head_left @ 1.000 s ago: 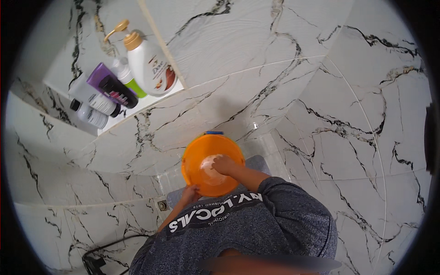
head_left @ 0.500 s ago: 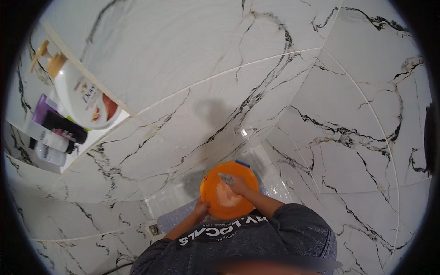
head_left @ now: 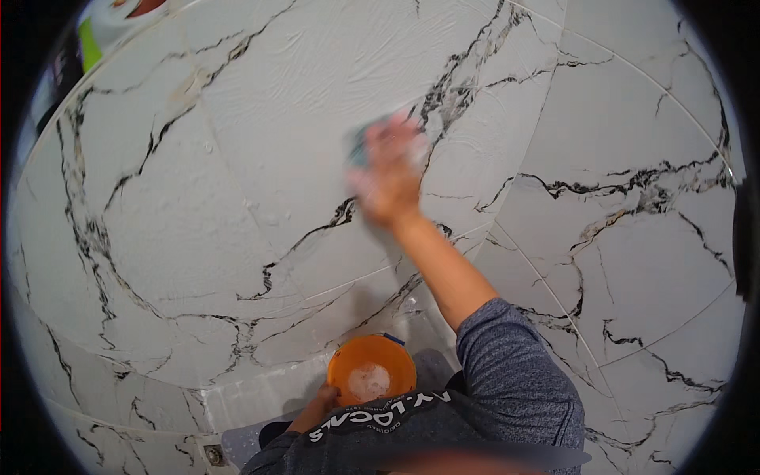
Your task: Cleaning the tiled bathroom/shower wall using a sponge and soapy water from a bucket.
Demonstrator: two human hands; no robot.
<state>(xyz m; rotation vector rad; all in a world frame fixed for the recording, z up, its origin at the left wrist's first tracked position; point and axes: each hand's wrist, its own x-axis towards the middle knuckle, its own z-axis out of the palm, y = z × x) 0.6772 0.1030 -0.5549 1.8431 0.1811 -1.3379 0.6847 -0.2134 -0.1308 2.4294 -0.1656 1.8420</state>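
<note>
My right hand [head_left: 391, 180] is raised against the marble-patterned wall [head_left: 277, 166], its arm stretched up and forward. Under its fingers lies a blue-green sponge [head_left: 359, 149], smeared by motion, so its exact shape cannot be made out. The sponge is against the wet wall. Low down, close to my body, an orange basin [head_left: 342, 364] holds whitish suds [head_left: 370, 381]. My left hand [head_left: 323, 397] grips the left edge of the basin, partly hidden by my sleeve. A small blue piece [head_left: 394, 339] shows at the basin's far rim.
White bottles [head_left: 119, 24] and a green-edged container [head_left: 89, 46] stand at the upper left, cut off by the view's rim. Another marble wall [head_left: 625, 237] meets the first in a corner on the right. A square drain [head_left: 214, 454] lies at the lower left.
My right hand has gone from inside the basin up to the wall with the sponge. My left hand keeps hold of the basin. The view has shifted, moving the bottles toward the upper-left edge.
</note>
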